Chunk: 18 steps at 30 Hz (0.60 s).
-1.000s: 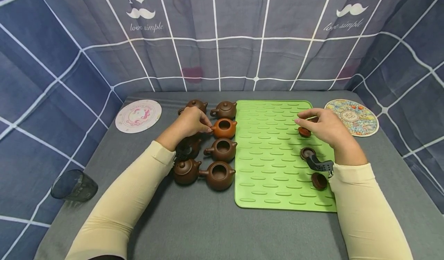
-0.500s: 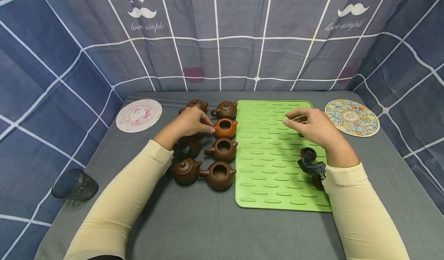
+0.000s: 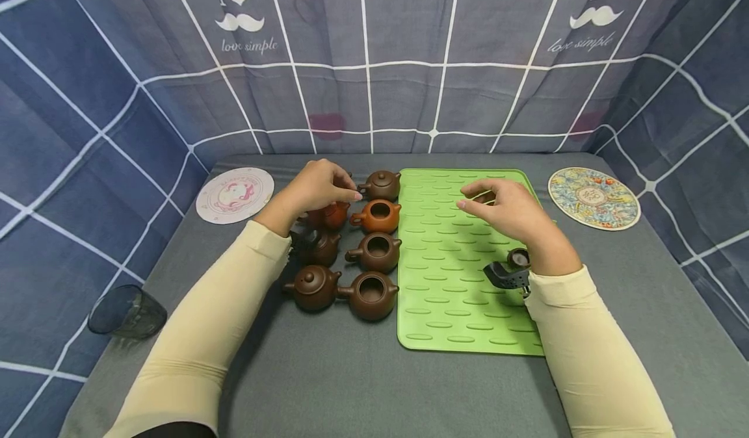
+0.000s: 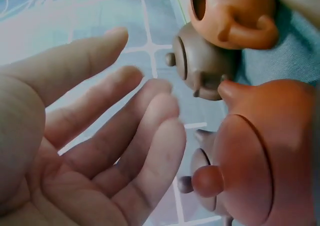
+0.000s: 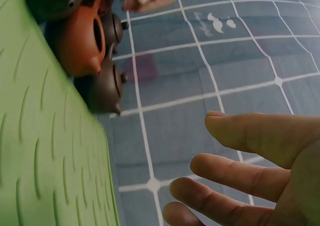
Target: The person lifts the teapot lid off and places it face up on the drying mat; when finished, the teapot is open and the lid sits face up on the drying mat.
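Observation:
My left hand (image 3: 320, 188) hovers over the left column of small teapots with nothing in it, its fingers loosely bent in the left wrist view. Below it stands a lidded reddish teapot (image 4: 280, 146). Just right of that, a lidless orange teapot (image 3: 374, 217) touches the mat's left edge, its handle free. A lidded brown teapot (image 3: 380, 184) stands behind it, and two lidless brown teapots (image 3: 376, 252) stand in front. Above the green mat (image 3: 445, 282), my right hand (image 3: 508, 210) hangs with parted fingers, holding nothing. A dark lid (image 3: 518, 258) lies by its wrist; other lids are hidden.
Lidded brown teapots (image 3: 314, 288) stand in the left column. A dark glass (image 3: 127, 312) leans at the table's left. Round coasters lie at the back: a pink-white one (image 3: 235, 195) left, a patterned one (image 3: 593, 197) right. Checked cloth (image 3: 404, 93) walls the back and sides.
My left hand has let go of the orange teapot's handle and risen back and slightly left. The right hand has moved left over the mat, away from the lids. The teapots stay put.

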Each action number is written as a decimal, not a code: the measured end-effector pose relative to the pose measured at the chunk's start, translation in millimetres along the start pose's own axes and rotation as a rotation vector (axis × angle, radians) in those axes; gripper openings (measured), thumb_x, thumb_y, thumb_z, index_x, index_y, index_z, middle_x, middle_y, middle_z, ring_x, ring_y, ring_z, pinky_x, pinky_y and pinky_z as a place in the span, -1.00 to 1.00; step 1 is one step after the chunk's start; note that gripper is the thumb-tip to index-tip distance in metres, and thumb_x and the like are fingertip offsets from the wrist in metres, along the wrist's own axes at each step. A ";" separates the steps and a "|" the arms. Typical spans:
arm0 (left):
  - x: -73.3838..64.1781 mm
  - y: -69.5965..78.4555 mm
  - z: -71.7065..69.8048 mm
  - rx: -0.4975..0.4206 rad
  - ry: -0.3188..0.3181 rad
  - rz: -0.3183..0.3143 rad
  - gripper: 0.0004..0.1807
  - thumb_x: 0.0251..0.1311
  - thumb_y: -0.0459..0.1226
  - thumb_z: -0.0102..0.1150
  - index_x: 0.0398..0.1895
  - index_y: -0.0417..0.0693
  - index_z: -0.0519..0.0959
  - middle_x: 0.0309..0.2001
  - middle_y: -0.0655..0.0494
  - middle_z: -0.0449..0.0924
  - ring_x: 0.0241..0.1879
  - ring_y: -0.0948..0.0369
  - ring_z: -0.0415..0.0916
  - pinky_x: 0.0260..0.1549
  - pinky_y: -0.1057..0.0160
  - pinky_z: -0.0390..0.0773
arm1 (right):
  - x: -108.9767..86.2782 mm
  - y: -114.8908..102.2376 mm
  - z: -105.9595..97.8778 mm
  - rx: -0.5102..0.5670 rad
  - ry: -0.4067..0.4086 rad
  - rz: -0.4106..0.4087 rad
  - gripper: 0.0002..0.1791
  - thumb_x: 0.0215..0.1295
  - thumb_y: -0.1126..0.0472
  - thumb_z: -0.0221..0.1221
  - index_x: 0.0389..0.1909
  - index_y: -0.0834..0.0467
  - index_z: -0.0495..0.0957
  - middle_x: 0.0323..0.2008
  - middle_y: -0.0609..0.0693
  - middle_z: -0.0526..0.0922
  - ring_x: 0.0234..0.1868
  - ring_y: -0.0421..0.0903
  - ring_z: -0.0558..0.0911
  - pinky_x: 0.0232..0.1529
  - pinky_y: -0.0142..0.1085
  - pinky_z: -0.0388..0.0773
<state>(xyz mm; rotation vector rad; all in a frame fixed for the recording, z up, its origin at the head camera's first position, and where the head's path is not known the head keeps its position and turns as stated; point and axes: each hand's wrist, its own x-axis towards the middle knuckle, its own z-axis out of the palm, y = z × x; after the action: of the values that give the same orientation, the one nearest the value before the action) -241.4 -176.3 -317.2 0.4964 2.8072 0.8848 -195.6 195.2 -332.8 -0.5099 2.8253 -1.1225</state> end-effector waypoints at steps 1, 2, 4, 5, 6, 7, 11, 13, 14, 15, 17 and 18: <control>2.9 -1.1 -1.0 0.001 0.022 0.000 -0.78 0.29 -0.12 0.51 -0.17 -0.07 0.83 -0.22 0.04 0.76 -0.24 0.03 0.65 -0.16 0.06 0.58 | 3.4 -3.5 1.9 0.008 -0.001 -0.007 -0.52 0.51 -0.04 0.29 0.21 0.23 0.66 0.04 0.18 0.72 0.04 0.14 0.69 0.02 0.05 0.58; 5.8 -2.3 -1.6 0.004 0.044 -0.003 -0.79 0.28 -0.13 0.52 -0.17 -0.07 0.83 -0.22 0.05 0.76 -0.19 0.04 0.63 -0.10 0.04 0.57 | 7.1 -7.1 4.3 0.020 -0.003 -0.016 -0.53 0.50 -0.03 0.30 0.21 0.23 0.67 0.04 0.19 0.72 0.05 0.15 0.69 0.03 0.05 0.58; 12.8 -5.4 -1.1 0.004 0.069 -0.020 -0.79 0.28 -0.14 0.52 -0.17 -0.07 0.83 -0.21 0.07 0.77 -0.11 0.06 0.59 0.00 0.03 0.54 | 14.8 -14.2 9.0 0.038 -0.015 -0.030 -0.53 0.49 -0.01 0.31 0.21 0.24 0.67 0.06 0.19 0.72 0.06 0.14 0.68 0.04 0.05 0.58; 16.9 -7.2 -0.1 0.001 0.073 -0.035 -0.79 0.28 -0.14 0.51 -0.16 -0.07 0.84 -0.22 0.07 0.77 -0.10 0.06 0.59 0.01 0.02 0.54 | 18.9 -17.2 11.4 0.047 -0.023 -0.034 -0.53 0.49 -0.01 0.32 0.21 0.24 0.67 0.08 0.19 0.71 0.07 0.14 0.68 0.05 0.05 0.58; 20.7 -8.5 0.7 -0.008 0.075 -0.053 -0.79 0.29 -0.15 0.51 -0.14 -0.08 0.84 -0.22 0.07 0.77 -0.11 0.05 0.60 0.00 0.02 0.56 | 23.3 -20.4 13.6 0.052 -0.031 -0.041 -0.54 0.49 0.00 0.32 0.21 0.24 0.67 0.09 0.19 0.71 0.08 0.14 0.67 0.06 0.06 0.58; 24.6 -9.9 1.5 -0.014 0.077 -0.071 -0.79 0.29 -0.15 0.51 -0.14 -0.08 0.84 -0.24 0.06 0.76 -0.13 0.05 0.61 -0.04 0.03 0.58 | 27.8 -23.3 15.7 0.052 -0.037 -0.050 -0.54 0.49 -0.01 0.32 0.20 0.23 0.67 0.09 0.18 0.71 0.09 0.13 0.67 0.07 0.06 0.57; 39.6 -11.9 4.9 -0.038 0.066 -0.122 -0.82 0.30 -0.21 0.50 -0.13 -0.11 0.84 -0.27 -0.03 0.77 -0.22 -0.06 0.68 -0.20 0.12 0.62 | 46.7 -33.6 21.8 0.043 -0.048 -0.076 -0.57 0.47 0.01 0.33 0.17 0.21 0.70 0.07 0.14 0.72 0.09 0.12 0.67 0.07 0.05 0.57; 45.6 -12.1 7.3 -0.050 0.067 -0.138 -0.82 0.27 -0.24 0.52 -0.14 -0.14 0.84 -0.28 -0.08 0.77 -0.24 -0.10 0.71 -0.24 0.17 0.63 | 56.0 -38.6 24.2 0.029 -0.055 -0.091 -0.58 0.46 0.02 0.34 0.17 0.20 0.70 0.06 0.12 0.72 0.08 0.11 0.67 0.06 0.04 0.58; 48.0 -12.1 8.8 -0.055 0.066 -0.148 -0.82 0.26 -0.26 0.53 -0.14 -0.15 0.84 -0.28 -0.08 0.78 -0.25 -0.11 0.72 -0.25 0.20 0.63 | 60.6 -41.4 25.2 0.025 -0.061 -0.097 -0.59 0.46 0.02 0.35 0.17 0.20 0.70 0.07 0.11 0.72 0.07 0.10 0.67 0.05 0.03 0.58; 50.0 -12.4 10.5 -0.058 0.064 -0.159 -0.80 0.25 -0.27 0.54 -0.12 -0.17 0.83 -0.30 -0.10 0.78 -0.28 -0.09 0.73 -0.28 0.22 0.63 | 64.8 -44.3 26.3 0.020 -0.067 -0.103 -0.59 0.46 0.03 0.35 0.16 0.19 0.70 0.06 0.09 0.73 0.06 0.10 0.67 0.04 0.01 0.58; 53.4 -13.4 13.7 -0.061 0.056 -0.185 -0.76 0.21 -0.28 0.57 -0.10 -0.18 0.82 -0.33 -0.11 0.78 -0.35 -0.04 0.73 -0.32 0.26 0.63 | 72.6 -50.0 28.4 0.007 -0.088 -0.111 -0.59 0.46 0.02 0.35 0.17 0.18 0.70 0.06 0.08 0.73 0.06 0.08 0.66 0.04 0.00 0.58; 54.9 -14.2 15.4 -0.066 0.049 -0.199 -0.74 0.20 -0.28 0.58 -0.09 -0.19 0.82 -0.34 -0.09 0.78 -0.37 0.00 0.73 -0.36 0.28 0.64 | 76.7 -52.1 29.6 0.000 -0.098 -0.115 -0.59 0.47 0.02 0.35 0.17 0.18 0.70 0.06 0.07 0.73 0.06 0.08 0.66 0.04 0.00 0.58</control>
<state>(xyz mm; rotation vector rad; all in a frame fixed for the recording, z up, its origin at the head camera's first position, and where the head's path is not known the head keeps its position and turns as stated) -292.6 -159.5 -340.7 0.1838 2.7980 0.9539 -248.1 115.4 -314.1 -0.7155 2.7439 -1.0834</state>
